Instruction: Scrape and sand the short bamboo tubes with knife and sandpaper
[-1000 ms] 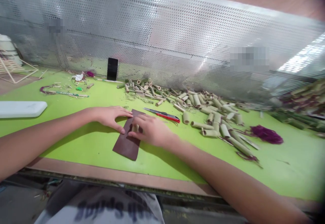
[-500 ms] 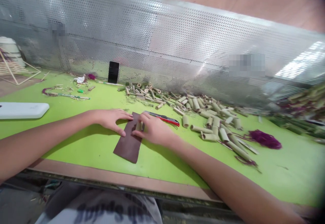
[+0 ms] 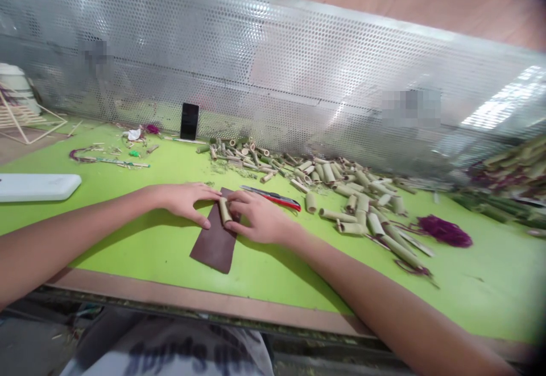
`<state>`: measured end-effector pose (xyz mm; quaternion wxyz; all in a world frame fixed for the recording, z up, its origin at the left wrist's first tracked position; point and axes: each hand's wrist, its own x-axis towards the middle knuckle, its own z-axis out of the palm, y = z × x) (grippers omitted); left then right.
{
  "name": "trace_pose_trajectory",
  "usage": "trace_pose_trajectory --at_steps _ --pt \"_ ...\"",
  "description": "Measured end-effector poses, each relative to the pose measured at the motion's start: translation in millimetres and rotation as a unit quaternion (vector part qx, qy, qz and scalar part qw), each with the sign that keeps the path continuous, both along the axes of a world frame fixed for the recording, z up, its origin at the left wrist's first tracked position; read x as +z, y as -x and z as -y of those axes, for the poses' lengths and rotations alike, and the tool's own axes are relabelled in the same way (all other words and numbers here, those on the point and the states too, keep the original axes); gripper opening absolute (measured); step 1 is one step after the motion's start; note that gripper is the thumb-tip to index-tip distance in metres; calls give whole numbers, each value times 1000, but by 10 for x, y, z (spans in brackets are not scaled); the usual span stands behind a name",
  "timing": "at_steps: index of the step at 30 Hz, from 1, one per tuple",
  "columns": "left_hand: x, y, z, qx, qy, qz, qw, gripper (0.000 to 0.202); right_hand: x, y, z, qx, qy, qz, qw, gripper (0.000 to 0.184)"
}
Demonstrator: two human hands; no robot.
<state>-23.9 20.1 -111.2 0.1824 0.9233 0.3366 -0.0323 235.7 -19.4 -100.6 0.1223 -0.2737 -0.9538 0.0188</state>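
A brown sheet that looks like sandpaper (image 3: 215,246) lies flat on the green tabletop in front of me. My right hand (image 3: 256,217) has its fingers closed on a short bamboo tube (image 3: 224,211), which rests on the sheet's upper part. My left hand (image 3: 185,202) lies at the sheet's left edge, thumb and fingers spread, fingertips touching the sheet near its far end. Just beyond my right hand is a red and black utility knife (image 3: 277,198).
Many cut bamboo pieces (image 3: 328,172) are heaped along the perforated metal screen (image 3: 298,69). A phone (image 3: 190,121) leans upright there. Purple fibre (image 3: 444,231) lies at right, a white case-like object (image 3: 40,187) at left. The table's wooden edge (image 3: 205,302) runs nearest me.
My right hand has shifted the bamboo tube slightly left across the sheet, and the tube now shows more clearly. My left hand and the sheet have stayed in place.
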Motion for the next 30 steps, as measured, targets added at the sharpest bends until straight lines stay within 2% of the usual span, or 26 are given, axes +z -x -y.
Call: trace_pose_trajectory --at_steps 5,11,14,20,22,27,30 --pt "-2 -1 -6 -8 -8 8 1000 95 -28 120 150 81 11 -28 996 26" --pt "28 -14 13 -7 4 13 1000 92 -41 193 232 140 33 -44 989 21" --pt "24 -15 12 -5 3 17 1000 95 -31 172 185 108 28 -41 993 18" --pt "9 -12 -2 -6 2 10 1000 99 -1 93 94 -63 13 -8 998 21" --pt "15 -14 2 -3 5 9 1000 99 6 116 135 -70 23 4 997 22" --pt "33 -20 19 1 4 -1 1000 97 22 193 257 -14 43 -3 999 22" --pt "24 -13 14 3 4 1 1000 99 27 142 190 -40 56 -22 997 22"
